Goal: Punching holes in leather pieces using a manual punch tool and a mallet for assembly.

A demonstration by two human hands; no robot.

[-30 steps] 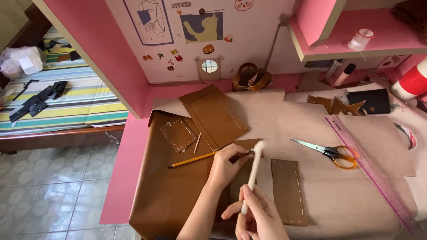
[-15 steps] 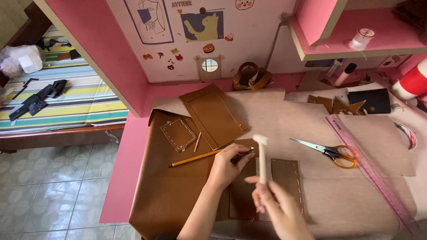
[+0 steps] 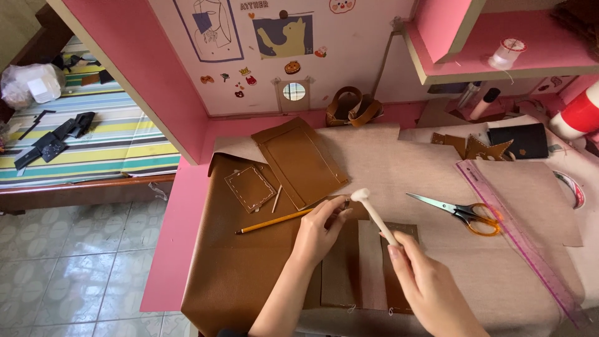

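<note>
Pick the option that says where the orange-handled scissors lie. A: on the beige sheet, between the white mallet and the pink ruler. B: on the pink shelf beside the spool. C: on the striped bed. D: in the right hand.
A: the scissors lie flat on the beige sheet, to the right of the white mallet held in the right hand and left of the pink ruler, with no hand touching them.

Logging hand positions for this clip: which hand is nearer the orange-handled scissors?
Right. The right hand, holding a small white mallet, lies just below-left of the scissors. The left hand rests on the brown leather pieces, farther left.
</note>
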